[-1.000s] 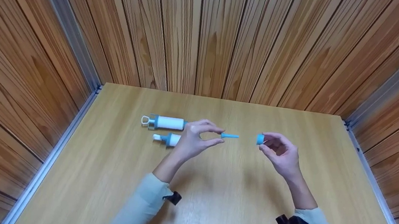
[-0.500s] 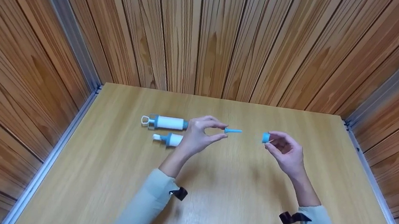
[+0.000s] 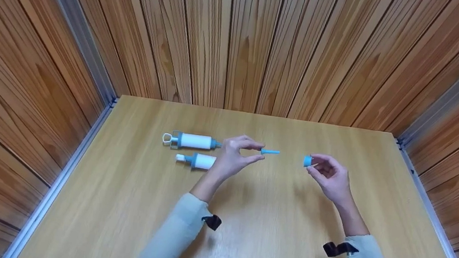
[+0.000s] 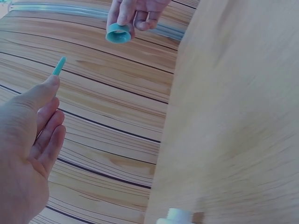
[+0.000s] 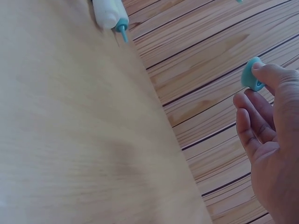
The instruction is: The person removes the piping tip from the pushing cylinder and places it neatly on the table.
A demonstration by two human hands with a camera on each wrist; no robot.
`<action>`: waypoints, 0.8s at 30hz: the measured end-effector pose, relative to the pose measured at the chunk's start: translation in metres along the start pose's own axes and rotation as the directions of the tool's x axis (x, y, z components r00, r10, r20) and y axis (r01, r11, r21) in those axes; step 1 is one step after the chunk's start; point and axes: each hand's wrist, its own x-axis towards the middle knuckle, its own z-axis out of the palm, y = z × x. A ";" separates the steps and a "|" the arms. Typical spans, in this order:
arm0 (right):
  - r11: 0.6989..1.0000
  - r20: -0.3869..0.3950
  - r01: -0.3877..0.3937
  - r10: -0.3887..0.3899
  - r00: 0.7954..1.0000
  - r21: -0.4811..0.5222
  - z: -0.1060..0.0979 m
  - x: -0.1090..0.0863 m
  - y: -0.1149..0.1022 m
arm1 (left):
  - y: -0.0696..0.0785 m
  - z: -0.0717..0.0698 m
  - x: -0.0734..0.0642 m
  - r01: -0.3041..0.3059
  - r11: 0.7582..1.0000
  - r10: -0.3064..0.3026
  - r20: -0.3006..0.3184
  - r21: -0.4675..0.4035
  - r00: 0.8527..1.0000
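Note:
My left hand [image 3: 232, 158] pinches a slim blue tapered nozzle [image 3: 271, 151] by its wide end, between thumb and fingers. The thin end points right, toward my right hand [image 3: 330, 178]. That hand holds a short blue ring cap [image 3: 308, 161] by its edge, apart from the nozzle. In the left wrist view the ring cap [image 4: 118, 35] shows a hollow, ridged inside. Both pieces are held above the table. Behind my left hand lie two syringes with white barrels: the far syringe [image 3: 195, 141] has a loop handle, and the near syringe [image 3: 204, 161] is partly hidden by my hand.
The wooden table [image 3: 259, 246] lies under both hands. Wood-plank walls [image 3: 246, 43] rise at the back and on both sides, with metal rails [image 3: 61, 178] along the side edges. In the right wrist view, one syringe ends in a thin blue tip [image 5: 123, 32].
My left hand has shifted right and slightly farther off with the nozzle, uncovering more of both syringes. The right hand has moved a little right with the ring cap. Both grips are unchanged.

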 end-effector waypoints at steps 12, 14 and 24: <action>0.990 -0.043 -0.135 0.134 0.990 -0.035 -0.003 -0.007 0.017 | -0.022 0.022 0.001 0.056 0.998 -0.056 0.031 -0.007 0.998; 0.986 -0.042 -0.159 0.157 0.987 -0.044 -0.004 -0.009 0.019 | -0.025 0.025 0.001 0.071 0.997 -0.071 0.038 -0.011 0.997; 0.953 -0.014 -0.274 0.275 0.961 -0.125 -0.009 -0.019 0.033 | -0.045 0.043 -0.002 0.137 0.991 -0.136 0.087 -0.009 0.987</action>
